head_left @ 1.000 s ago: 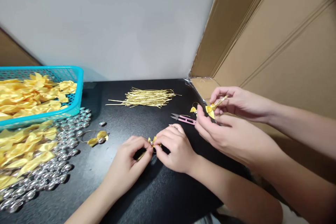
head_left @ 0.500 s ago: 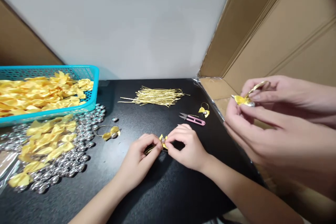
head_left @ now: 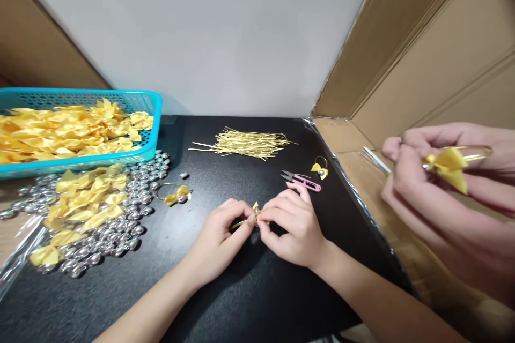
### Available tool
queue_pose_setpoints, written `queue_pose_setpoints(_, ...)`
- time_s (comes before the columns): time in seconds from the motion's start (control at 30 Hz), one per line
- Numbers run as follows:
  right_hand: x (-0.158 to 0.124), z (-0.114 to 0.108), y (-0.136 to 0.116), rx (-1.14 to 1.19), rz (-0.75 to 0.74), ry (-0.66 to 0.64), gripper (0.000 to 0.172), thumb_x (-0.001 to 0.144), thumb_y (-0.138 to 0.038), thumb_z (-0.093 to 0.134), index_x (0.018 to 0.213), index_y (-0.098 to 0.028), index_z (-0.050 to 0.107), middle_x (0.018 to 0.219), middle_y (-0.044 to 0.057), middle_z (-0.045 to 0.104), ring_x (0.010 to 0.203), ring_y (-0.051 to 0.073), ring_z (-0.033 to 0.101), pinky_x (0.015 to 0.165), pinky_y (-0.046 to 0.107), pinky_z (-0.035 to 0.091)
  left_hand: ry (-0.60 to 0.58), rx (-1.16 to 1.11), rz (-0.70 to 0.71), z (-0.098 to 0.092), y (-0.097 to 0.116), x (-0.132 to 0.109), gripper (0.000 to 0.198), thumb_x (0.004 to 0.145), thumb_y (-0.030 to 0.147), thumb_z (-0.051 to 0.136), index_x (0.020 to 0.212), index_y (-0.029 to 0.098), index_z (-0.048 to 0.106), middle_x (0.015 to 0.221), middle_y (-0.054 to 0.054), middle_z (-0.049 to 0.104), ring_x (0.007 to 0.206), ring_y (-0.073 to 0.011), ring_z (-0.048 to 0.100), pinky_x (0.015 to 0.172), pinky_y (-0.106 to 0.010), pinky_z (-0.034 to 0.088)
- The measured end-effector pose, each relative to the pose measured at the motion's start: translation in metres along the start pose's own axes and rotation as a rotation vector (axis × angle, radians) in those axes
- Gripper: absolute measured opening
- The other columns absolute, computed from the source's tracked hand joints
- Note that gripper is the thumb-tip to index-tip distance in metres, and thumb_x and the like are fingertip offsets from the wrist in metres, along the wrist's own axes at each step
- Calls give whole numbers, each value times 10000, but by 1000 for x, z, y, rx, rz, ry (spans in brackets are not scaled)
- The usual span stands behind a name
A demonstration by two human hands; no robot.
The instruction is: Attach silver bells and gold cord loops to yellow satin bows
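Observation:
Over the black table, my left hand [head_left: 228, 233] and my right hand [head_left: 290, 225] meet fingertip to fingertip. Between them is a small yellow bow [head_left: 256, 207] with a silver bead at its middle. The left thumb and forefinger pinch its left side, and a gold ring shows partly inside that grip. On the other side, my right thumb and fingers pinch the bow and cover much of it. Pink thread snips [head_left: 308, 182] lie just beyond my right hand. A finished-looking bow on a ring [head_left: 177, 196] rests to the left of my left hand.
A turquoise basket [head_left: 155, 139] of yellow bows stands at left, with silver beads [head_left: 120, 246] and loose bows [head_left: 86, 198] before it. Gold ties [head_left: 251, 143] lie at the back. Another ringed bow [head_left: 321, 171] is at right. A co-worker's hands [head_left: 434, 203] hold a similar bow.
My hands keep their pinch on the bow, with the right fingers now covering more of it. The view has shifted slightly. The co-worker's hands have turned their bow and ring.

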State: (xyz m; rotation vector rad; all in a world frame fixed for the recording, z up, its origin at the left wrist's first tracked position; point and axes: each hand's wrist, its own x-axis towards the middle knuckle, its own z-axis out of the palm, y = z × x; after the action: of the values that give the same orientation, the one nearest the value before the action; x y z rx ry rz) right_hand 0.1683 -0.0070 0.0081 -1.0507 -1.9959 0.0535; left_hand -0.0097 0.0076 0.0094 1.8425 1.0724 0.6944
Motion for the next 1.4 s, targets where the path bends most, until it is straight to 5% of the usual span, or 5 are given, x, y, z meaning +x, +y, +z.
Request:
queue_pose_setpoints(0.3,3,-1,6,258,168,-182,123,786,-83,611,722,-183,578,707,-25,657,699,114,614,774,301,435,33,16,30,0,1,-1,188,870,249,522,700,195,582,737,-2,646,748,-164,586,714,-278,436)
queue_pose_setpoints(0.6,3,0,4,374,238,-150,128,783,-78,599,718,-188,598,698,-5,650,679,126,616,750,279,505,133,32,-9,-1,3,0,152,826,246,552,709,200,638,720,-7,689,730,-181,619,712,-291,458)
queue_pose_setpoints(0.9,2,0,5,379,265,-138,127,766,-63,609,734,-186,604,718,-6,654,689,123,624,768,273,506,110,-7,-45,1,1,0,157,834,265,579,714,191,647,718,-5,696,717,-170,619,730,-285,453)
queue_pose_setpoints(1.4,-2,-2,10,147,59,-156,118,883,-143,574,788,-211,595,840,-18,694,811,119,635,952,358,380,51,-112,-88,-2,4,2,207,848,324,544,715,179,607,697,3,628,676,-149,550,661,-248,424)
